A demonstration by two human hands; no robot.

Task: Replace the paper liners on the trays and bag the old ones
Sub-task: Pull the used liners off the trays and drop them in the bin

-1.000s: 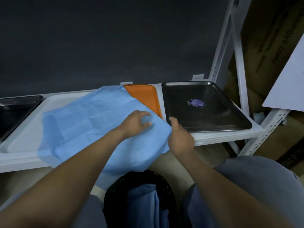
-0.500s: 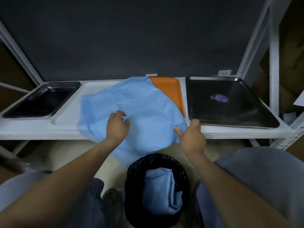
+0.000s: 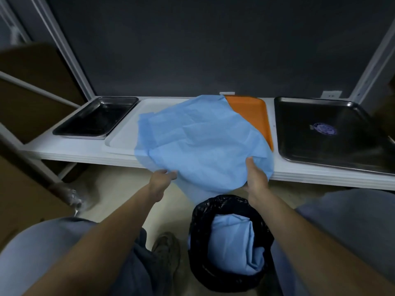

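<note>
The blue paper liner (image 3: 203,142) lay across the white tray (image 3: 121,135) and part of the orange tray (image 3: 250,112), overhanging the shelf's (image 3: 85,155) front edge. The left hand (image 3: 161,180) and right hand (image 3: 256,178) each pinched that hanging edge. The black-bagged bin (image 3: 213,201) sat just below, nearer the right hand.

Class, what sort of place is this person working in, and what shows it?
Probably a storeroom or supply area: white metal shelving holding a steel tray, cardboard boxes beside it, and a bag-lined bin on the floor.
</note>
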